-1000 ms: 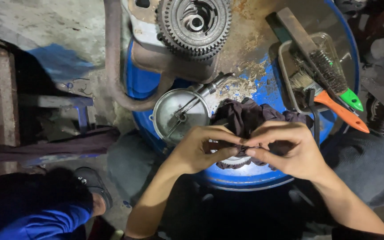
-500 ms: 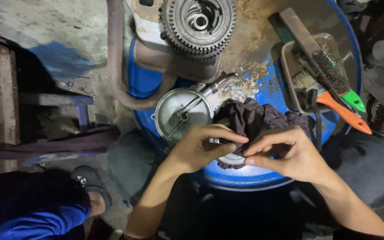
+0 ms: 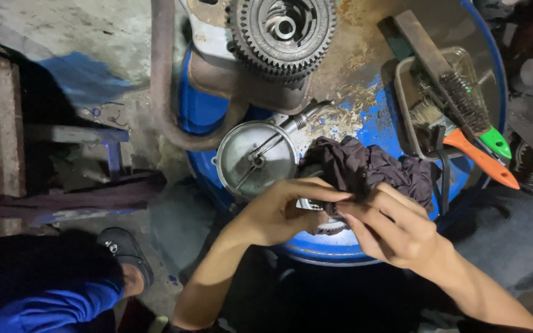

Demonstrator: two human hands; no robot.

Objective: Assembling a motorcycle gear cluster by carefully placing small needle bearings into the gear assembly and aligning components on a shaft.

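My left hand (image 3: 282,209) and my right hand (image 3: 396,228) meet over the near edge of a blue drum (image 3: 365,126). Both pinch a dark crumpled rag (image 3: 365,166) around a small toothed metal part (image 3: 319,217), which is mostly hidden under the fingers. The rag's loose end trails up and to the right across the drum top. Just left of my left hand lies a round shiny metal cover (image 3: 257,157) with a short pipe fitting.
A large gear assembly (image 3: 282,31) sits at the drum's far side. A tray (image 3: 417,111) on the right holds wire brushes with orange and green handles. Another person's blue-clad leg and dark shoe (image 3: 121,250) are at lower left. A rusty curved pipe (image 3: 165,98) borders the drum.
My hands have closed in together over the small part, with the rag pulled tighter between the fingertips. The view has shifted slightly; the drum items stay put.
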